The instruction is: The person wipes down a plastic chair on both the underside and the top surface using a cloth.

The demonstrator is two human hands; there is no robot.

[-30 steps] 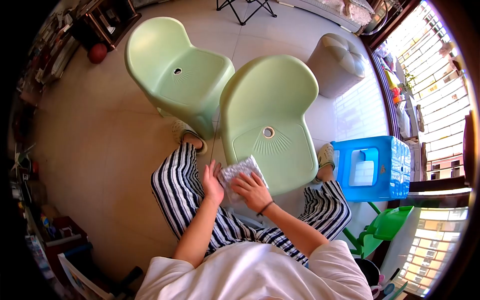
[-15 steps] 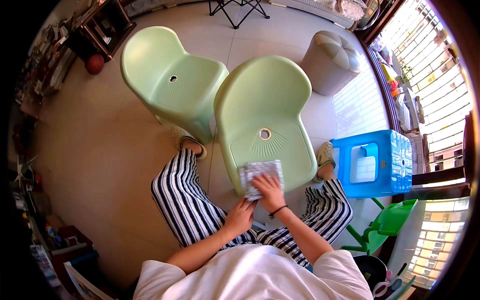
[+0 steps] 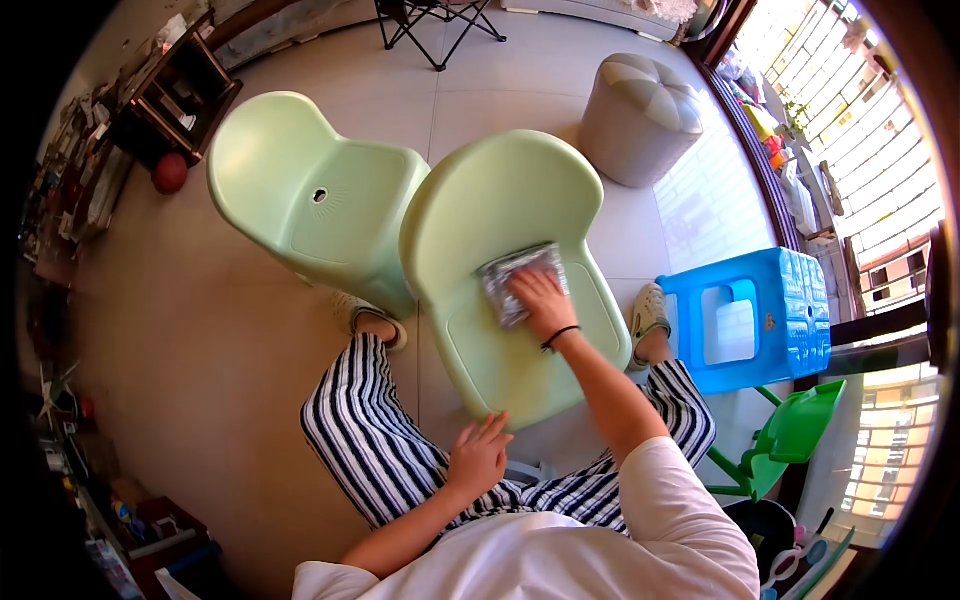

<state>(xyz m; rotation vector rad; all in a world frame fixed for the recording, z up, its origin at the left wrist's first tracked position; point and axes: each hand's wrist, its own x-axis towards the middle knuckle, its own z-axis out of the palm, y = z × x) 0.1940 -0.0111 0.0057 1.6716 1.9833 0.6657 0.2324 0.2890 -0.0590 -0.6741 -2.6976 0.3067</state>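
Note:
A pale green plastic chair (image 3: 500, 375) stands between my knees, its rounded back away from me. My right hand (image 3: 541, 302), with a dark band at the wrist, presses a folded grey patterned cloth (image 3: 504, 298) on the rear of the seat, near the backrest. The cloth and hand cover the seat's drain hole. My left hand (image 3: 480, 455) rests its outstretched fingertips against the chair's front edge and holds nothing. A second chair (image 3: 350, 205) of the same green stands close by on the left.
On the right are a blue plastic stool (image 3: 765, 320) lying on its side and a small green chair (image 3: 800, 425). A round grey pouf (image 3: 640, 125) sits farther back near the barred window. At the back are a folding stand (image 3: 440, 25) and a red ball (image 3: 170, 173).
My right hand has slid the cloth from the seat's front left corner back toward the backrest. My left hand has come away from the cloth to the chair's front edge. The view has shifted slightly.

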